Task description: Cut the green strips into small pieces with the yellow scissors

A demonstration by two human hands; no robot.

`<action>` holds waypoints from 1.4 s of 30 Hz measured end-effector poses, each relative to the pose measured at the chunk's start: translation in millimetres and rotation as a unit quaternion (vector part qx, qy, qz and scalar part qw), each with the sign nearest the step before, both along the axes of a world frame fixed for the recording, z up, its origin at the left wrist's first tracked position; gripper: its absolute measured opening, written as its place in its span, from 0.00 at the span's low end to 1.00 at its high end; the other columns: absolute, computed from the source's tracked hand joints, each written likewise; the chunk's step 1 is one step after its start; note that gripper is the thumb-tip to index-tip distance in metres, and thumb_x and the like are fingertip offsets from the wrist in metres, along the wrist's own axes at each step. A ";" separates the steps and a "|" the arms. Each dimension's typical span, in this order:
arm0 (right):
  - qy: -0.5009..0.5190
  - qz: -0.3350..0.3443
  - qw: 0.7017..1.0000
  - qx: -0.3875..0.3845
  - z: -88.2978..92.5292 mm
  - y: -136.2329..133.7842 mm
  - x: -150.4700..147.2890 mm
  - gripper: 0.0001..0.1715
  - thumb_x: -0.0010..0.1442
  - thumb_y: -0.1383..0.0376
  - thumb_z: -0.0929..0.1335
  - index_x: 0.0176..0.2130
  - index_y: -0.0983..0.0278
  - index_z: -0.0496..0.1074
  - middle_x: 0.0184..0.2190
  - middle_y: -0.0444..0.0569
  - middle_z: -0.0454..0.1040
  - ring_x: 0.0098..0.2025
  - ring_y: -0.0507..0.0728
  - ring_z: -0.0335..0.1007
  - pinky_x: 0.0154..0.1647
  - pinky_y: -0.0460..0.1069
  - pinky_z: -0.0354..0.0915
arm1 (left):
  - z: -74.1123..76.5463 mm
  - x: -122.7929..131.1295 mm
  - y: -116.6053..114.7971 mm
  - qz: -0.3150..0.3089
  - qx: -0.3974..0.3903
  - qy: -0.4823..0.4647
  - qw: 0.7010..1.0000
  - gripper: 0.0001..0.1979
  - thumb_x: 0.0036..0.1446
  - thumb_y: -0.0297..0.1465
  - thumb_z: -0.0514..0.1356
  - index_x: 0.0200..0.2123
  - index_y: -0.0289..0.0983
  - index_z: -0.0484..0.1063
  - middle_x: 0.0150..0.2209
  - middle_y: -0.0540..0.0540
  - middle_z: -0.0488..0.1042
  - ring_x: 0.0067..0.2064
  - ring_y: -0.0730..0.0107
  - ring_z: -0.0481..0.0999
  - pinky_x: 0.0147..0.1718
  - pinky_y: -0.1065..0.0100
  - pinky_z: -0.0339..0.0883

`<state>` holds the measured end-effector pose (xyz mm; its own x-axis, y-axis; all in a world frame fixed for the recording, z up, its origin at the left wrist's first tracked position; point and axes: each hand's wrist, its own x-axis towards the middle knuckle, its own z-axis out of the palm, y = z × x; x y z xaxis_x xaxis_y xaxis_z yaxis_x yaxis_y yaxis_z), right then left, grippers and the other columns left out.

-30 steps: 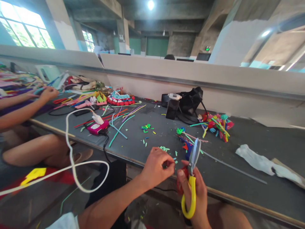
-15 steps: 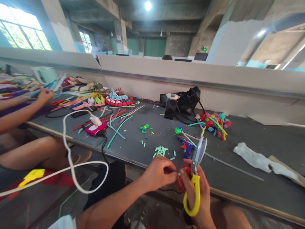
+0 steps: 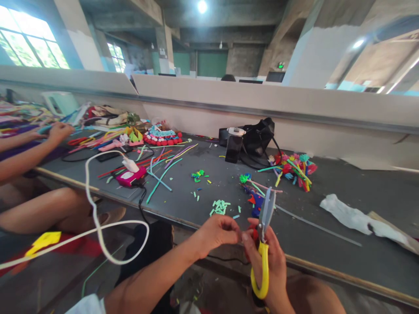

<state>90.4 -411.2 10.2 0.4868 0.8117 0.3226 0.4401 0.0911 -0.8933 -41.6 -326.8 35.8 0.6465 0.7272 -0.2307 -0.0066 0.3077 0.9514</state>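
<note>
My right hand [image 3: 268, 261] grips yellow-handled scissors [image 3: 264, 244], blades pointing up and closed, at the table's near edge. A small red piece [image 3: 252, 235] is pinched at its fingertips. My left hand [image 3: 218, 232] is closed in a pinch touching that red piece beside the scissors. Just beyond lie short green cut bits [image 3: 220, 206] and a blue glue gun [image 3: 257, 203] on the dark table [image 3: 327, 218].
Another person's arms [image 3: 29, 148] and legs are at the left, among colourful pipe cleaners [image 3: 157, 170]. A white cable [image 3: 94, 209] loops off the table from a pink device [image 3: 131, 176]. A black bag [image 3: 255, 139], craft flowers [image 3: 294, 168] and a white cloth [image 3: 353, 218] lie farther back.
My hands have come together at the table edge; the left hand's pinch moved right to meet the right hand's fingertips. The scissor blades tilted slightly and closed.
</note>
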 end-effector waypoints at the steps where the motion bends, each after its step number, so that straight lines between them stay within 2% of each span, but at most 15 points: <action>1: -0.015 0.000 1.000 0.003 -1.5 -0.5 -0.5 0.21 0.61 0.53 0.68 0.49 0.63 0.71 0.27 0.42 0.74 0.22 0.51 0.69 0.24 0.44 0.67 | 1.0 -0.4 1.6 0.025 -0.008 -0.027 0.999 0.06 0.39 0.31 0.68 0.22 0.35 0.76 0.20 0.53 0.69 0.25 0.76 0.62 0.29 0.70 0.54; 5: -0.127 -0.020 0.990 0.054 -15.8 -1.5 -4.7 0.22 0.62 0.54 0.68 0.49 0.66 0.72 0.35 0.49 0.78 0.30 0.53 0.75 0.34 0.45 0.70 | 7.1 -4.6 10.7 0.146 -0.026 -0.149 0.978 0.06 0.40 0.30 0.69 0.23 0.35 0.76 0.21 0.52 0.69 0.27 0.76 0.63 0.32 0.70 0.56; 9: -0.219 -0.011 0.975 0.029 -31.3 -2.3 -12.6 0.20 0.64 0.56 0.66 0.50 0.65 0.73 0.39 0.52 0.79 0.34 0.55 0.77 0.35 0.46 0.70 | 10.3 -6.3 15.0 0.198 -0.045 -0.227 0.953 0.06 0.42 0.29 0.69 0.23 0.35 0.75 0.23 0.51 0.69 0.29 0.74 0.65 0.35 0.70 0.57; 12: -0.257 -0.012 0.966 0.004 -33.8 -2.6 -16.3 0.20 0.65 0.56 0.65 0.51 0.64 0.73 0.42 0.52 0.79 0.37 0.56 0.78 0.36 0.47 0.70 | 10.0 -5.1 13.9 0.201 -0.046 -0.249 0.946 0.06 0.44 0.29 0.69 0.24 0.35 0.74 0.24 0.50 0.71 0.30 0.73 0.65 0.35 0.69 0.58; 16: -0.284 -0.017 0.959 -0.013 -32.4 -1.8 -16.4 0.20 0.66 0.55 0.64 0.51 0.64 0.73 0.40 0.50 0.80 0.36 0.56 0.79 0.35 0.47 0.71 | 8.5 -4.9 11.5 0.202 -0.046 -0.256 0.944 0.05 0.45 0.29 0.68 0.25 0.35 0.74 0.26 0.49 0.72 0.31 0.73 0.66 0.36 0.69 0.59; 23: -0.321 -0.034 0.946 0.014 -32.9 -1.6 -14.7 0.21 0.68 0.56 0.61 0.49 0.64 0.75 0.38 0.50 0.81 0.34 0.56 0.80 0.30 0.47 0.70 | 8.0 -5.1 10.6 0.212 -0.037 -0.251 0.944 0.07 0.44 0.29 0.69 0.24 0.35 0.74 0.25 0.50 0.71 0.31 0.73 0.65 0.36 0.69 0.58; 34: -0.327 -0.018 0.945 0.025 -31.4 -2.0 -13.4 0.19 0.67 0.61 0.62 0.49 0.65 0.75 0.35 0.48 0.82 0.33 0.55 0.81 0.30 0.45 0.71 | 8.9 -7.8 11.9 0.214 -0.016 -0.230 0.949 0.06 0.44 0.30 0.68 0.23 0.35 0.75 0.24 0.50 0.70 0.31 0.72 0.64 0.36 0.68 0.56; 42: -0.327 -0.010 0.945 0.027 -38.8 -4.1 -13.1 0.20 0.64 0.65 0.61 0.51 0.68 0.74 0.36 0.51 0.82 0.34 0.56 0.81 0.32 0.46 0.71 | 9.6 -5.9 11.5 0.220 -0.019 -0.225 0.949 0.06 0.44 0.30 0.68 0.23 0.35 0.75 0.23 0.50 0.69 0.30 0.73 0.62 0.34 0.68 0.55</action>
<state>77.3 -415.3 -28.6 0.1840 0.7780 0.6007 0.8986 0.1146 -0.4236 -47.5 -315.4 45.4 0.3219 0.9461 -0.0342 -0.5449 0.2147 0.8106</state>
